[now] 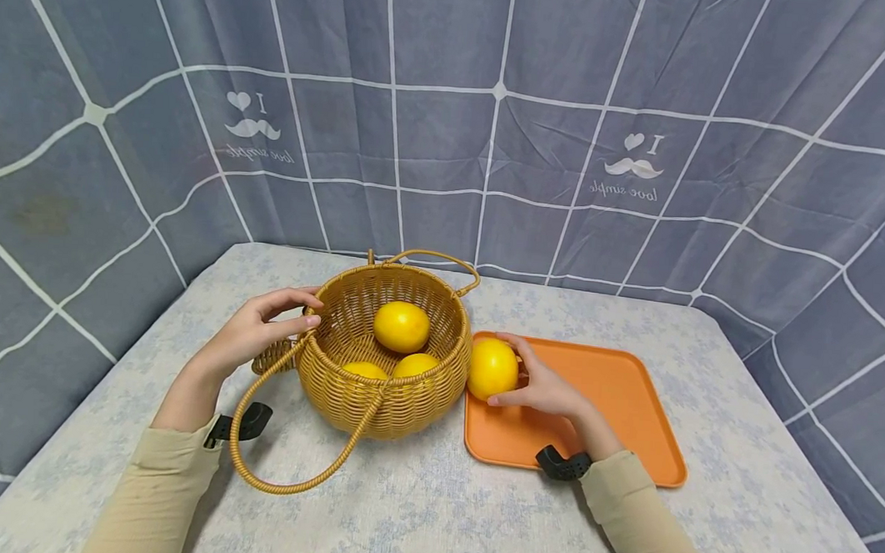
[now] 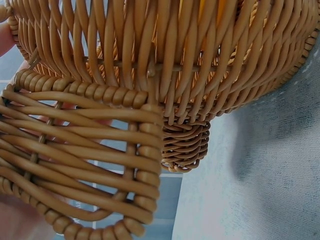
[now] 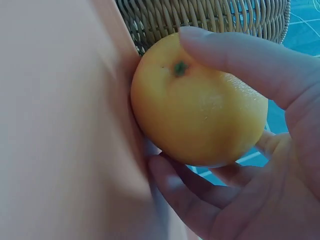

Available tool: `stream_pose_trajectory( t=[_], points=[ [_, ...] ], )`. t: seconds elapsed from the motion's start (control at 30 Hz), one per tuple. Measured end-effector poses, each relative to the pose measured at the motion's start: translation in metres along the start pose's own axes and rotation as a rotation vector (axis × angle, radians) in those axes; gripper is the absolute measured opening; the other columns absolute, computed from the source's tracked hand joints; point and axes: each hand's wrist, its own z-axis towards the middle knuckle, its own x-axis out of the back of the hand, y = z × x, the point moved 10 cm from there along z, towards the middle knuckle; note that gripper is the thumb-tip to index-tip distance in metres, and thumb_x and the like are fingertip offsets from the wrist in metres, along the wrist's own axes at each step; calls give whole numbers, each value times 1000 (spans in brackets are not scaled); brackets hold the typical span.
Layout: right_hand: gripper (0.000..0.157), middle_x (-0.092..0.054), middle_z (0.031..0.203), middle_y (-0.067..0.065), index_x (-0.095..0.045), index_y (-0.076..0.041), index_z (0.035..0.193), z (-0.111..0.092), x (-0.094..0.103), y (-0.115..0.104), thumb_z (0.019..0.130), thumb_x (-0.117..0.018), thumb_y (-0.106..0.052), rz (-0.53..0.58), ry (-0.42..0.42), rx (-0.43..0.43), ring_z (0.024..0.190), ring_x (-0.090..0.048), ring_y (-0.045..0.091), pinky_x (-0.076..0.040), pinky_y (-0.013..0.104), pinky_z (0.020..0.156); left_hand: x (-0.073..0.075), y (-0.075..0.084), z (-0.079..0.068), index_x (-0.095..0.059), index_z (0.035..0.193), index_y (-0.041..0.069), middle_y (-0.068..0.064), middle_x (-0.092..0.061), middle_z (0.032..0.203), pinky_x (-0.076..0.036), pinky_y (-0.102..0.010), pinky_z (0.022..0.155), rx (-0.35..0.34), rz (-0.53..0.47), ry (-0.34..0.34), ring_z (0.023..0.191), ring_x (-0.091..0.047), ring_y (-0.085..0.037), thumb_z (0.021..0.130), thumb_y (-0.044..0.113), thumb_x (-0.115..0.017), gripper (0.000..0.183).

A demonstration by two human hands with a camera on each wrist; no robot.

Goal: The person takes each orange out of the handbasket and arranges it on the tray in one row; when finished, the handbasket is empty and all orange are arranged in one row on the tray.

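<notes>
A round wicker basket (image 1: 383, 407) stands on the table with yellow fruits (image 1: 401, 327) inside, two of them partly hidden by its front wall. My left hand (image 1: 248, 333) holds the basket's left rim, above a woven flap (image 2: 100, 160) on its side. In the left wrist view that flap covers much of the hand. To the right of the basket, my right hand (image 1: 545, 389) grips a round yellow-orange orange (image 3: 200, 105), thumb on one side and fingers round the other. The orange is at the left end of an orange tray (image 1: 616, 402), close against the basket.
One basket handle (image 1: 281, 489) droops toward the front left; another handle (image 1: 443, 256) stands out at the back. A patterned cloth (image 1: 415, 517) covers the table. Grey-blue curtains (image 1: 449, 143) with white lines hang behind and at both sides.
</notes>
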Motion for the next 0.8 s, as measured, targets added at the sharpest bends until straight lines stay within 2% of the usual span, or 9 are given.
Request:
stream_pose_trajectory(
  t=[0.1,0.23,0.37,0.47,0.8],
  points=[
    [91,-38,136,12,-25,-19,146,2,2,7,75,-80,-13,-2,-2,17,115,-43,29,-40,44,93,0,0,0,-56,118,-2,-12,-39,144,-21,-62,104,0,0,-1,137,-24,-35,93,23,-62,37],
    [90,-39,136,14,-25,-13,146,-1,1,-6,75,-79,-7,22,-24,38,116,-43,31,-39,47,95,0,0,0,-57,118,-2,-12,-39,144,-21,-61,104,-5,1,0,136,-25,-34,93,23,-62,36],
    [93,-35,140,16,-21,-10,148,-2,1,-7,74,-78,-2,32,-45,38,118,-42,33,-38,49,96,0,0,1,-57,118,-1,-12,-40,144,-21,-61,105,-6,4,2,136,-25,-34,93,23,-62,35],
    [98,-34,142,13,-19,-15,150,0,2,4,74,-79,-5,30,-59,37,118,-44,33,-39,48,96,0,-1,1,-58,118,0,-12,-39,144,-21,-61,105,-4,6,1,136,-25,-35,92,23,-62,35],
    [100,-35,143,13,-17,-18,150,-3,2,2,74,-81,-14,6,-99,26,116,-50,32,-42,45,95,1,-1,1,-57,118,-1,-13,-39,144,-21,-61,105,-7,-1,-1,136,-25,-35,92,23,-62,35]
  ],
)
